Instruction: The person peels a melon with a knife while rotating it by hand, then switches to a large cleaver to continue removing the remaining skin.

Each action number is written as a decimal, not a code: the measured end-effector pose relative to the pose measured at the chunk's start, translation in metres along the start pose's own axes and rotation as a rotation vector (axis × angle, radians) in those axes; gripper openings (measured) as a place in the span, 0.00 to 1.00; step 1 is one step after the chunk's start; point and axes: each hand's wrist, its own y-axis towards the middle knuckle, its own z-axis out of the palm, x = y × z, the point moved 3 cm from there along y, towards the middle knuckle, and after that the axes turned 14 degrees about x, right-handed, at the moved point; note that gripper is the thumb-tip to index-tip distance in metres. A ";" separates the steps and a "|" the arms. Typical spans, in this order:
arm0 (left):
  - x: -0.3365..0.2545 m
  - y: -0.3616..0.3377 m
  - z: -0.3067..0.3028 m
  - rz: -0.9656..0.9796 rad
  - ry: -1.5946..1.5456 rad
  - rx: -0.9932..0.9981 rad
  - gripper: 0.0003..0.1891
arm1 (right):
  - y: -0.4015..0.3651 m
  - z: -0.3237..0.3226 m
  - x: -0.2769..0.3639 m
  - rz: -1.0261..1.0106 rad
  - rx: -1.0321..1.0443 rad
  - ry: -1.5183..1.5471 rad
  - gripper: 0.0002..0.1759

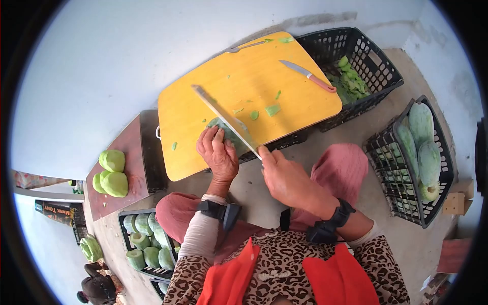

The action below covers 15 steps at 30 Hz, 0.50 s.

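A long-bladed knife (217, 108) is in my right hand (290, 180), its fingers wrapped round the handle. The blade lies slantwise across a green-skinned melon piece (234, 141) near the front edge of the yellow board (213, 71). My left hand (219, 152) presses on the melon piece with bent fingers, left of the blade. Part of the melon piece is hidden by that hand and the blade. Green scraps (273, 110) lie beyond the knife. To the far right of the board rests a smaller knife (321, 83) with a reddish handle.
Black crates hold green trimmings (352, 79) at the back right, long melons (429, 157) at right, and cut melons (151, 256) at lower left. Peeled pale-green pieces (115, 184) sit on a brown surface (133, 168). A thin metal utensil (245, 47) lies at the board's far edge.
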 end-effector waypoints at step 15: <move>0.000 0.001 0.000 -0.011 -0.002 0.024 0.20 | -0.012 -0.010 0.026 0.010 0.188 -0.044 0.29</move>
